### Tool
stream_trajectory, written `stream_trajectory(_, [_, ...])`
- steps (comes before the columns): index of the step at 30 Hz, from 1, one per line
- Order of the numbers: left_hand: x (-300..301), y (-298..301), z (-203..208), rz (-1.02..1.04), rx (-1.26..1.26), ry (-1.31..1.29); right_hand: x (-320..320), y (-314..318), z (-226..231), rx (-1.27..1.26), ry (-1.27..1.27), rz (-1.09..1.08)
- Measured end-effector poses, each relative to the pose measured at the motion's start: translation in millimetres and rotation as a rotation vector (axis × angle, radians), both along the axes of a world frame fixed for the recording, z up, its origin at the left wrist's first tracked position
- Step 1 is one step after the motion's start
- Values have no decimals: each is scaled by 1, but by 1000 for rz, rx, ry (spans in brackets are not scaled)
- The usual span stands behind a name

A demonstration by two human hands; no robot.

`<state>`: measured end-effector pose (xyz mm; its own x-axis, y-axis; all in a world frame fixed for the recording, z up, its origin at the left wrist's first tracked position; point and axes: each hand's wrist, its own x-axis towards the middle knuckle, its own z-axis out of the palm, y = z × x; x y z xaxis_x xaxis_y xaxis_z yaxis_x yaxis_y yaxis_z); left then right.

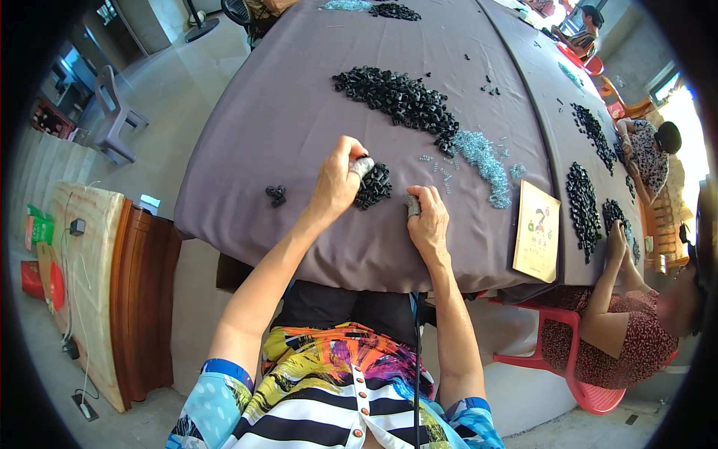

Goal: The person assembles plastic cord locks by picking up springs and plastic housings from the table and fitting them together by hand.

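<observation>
Left hand: the hand [334, 183] is raised over the left edge of the near pile, fingers curled and tips drawn together; a dark bit shows at the tips, too small to tell whether it is pinched.
Right hand: the hand [431, 226] lies low at the near side of the table, right of the near pile and apart from it, fingers bent inward; whether anything is gripped cannot be told.
Finger wraps: a grey wrap [362, 166] shows on the left hand, a second grey wrap [413, 206] on the right.
Near pile: small black plastic parts [374, 188], heaped between the hands, close beside the left.
Stray cluster: a few black pieces [276, 196], left of the left hand, well apart from the near pile.
Main heap: a long heap of black plastic parts [396, 97], farther across the table.
Springs: pale blue coil springs [482, 161], spread at the right end of the main heap, some scattered loosely around.
Booklet: a tan booklet [536, 232] with a cartoon figure on its cover, flat near the right corner.
Cover: a grey-mauve tablecloth [247, 142], creased.
Right side: a seated co-worker [598, 329] on a red plastic chair [572, 355], hands at another black pile [613, 215].
</observation>
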<state>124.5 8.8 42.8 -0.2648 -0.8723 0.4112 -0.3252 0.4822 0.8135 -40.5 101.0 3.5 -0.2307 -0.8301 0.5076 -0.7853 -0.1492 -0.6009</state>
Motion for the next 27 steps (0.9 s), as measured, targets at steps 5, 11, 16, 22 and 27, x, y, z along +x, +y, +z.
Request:
stream_trajectory(5, [14, 44, -22, -232, 387, 371, 2, 4, 3, 24, -409, 62])
stream_trajectory(11, [24, 57, -35, -161, 300, 250, 32, 23, 13, 249, -679, 190])
stream_trajectory(16, [31, 66, -35, -144, 312, 229, 49, 23, 14, 285, -660, 259])
stream_trajectory(22, [35, 71, -33, -125, 235, 214, 55, 22, 13, 250, -559, 317])
stream_trajectory(27, [47, 66, -35, -236, 391, 191, 56, 15, 23, 339, -620, 356])
